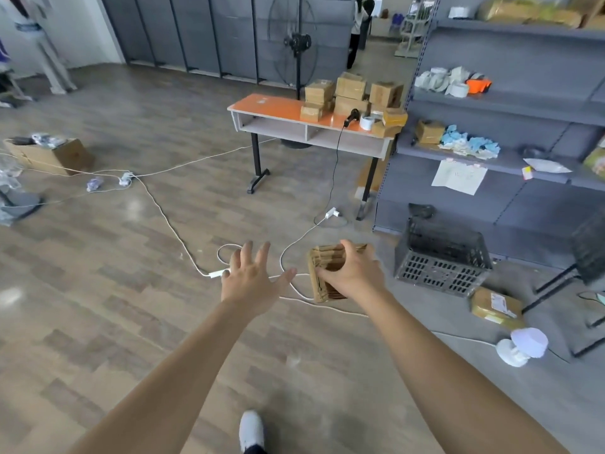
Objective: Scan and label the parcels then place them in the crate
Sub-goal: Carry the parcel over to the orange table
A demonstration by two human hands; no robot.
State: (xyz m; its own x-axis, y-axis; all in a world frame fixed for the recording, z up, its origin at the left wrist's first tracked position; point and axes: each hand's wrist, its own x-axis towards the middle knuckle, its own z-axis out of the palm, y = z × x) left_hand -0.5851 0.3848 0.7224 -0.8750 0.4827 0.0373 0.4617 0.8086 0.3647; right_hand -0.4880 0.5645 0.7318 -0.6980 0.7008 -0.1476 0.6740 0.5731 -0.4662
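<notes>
Right hand [355, 273] grips a small brown parcel [327, 255], fingers curled over its top; its long axis seems to run 12 to 6. Left hand [252, 280] hangs at its 9, fingers spread, empty. The black crate [437, 273] sits at the parcel's 3, nearer the right hand, open floor between

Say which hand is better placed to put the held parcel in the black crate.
Right. The right hand grips the parcel, and the crate sits on the floor on that same side. The left hand is open, holds nothing, and lies farther from the crate.
</notes>
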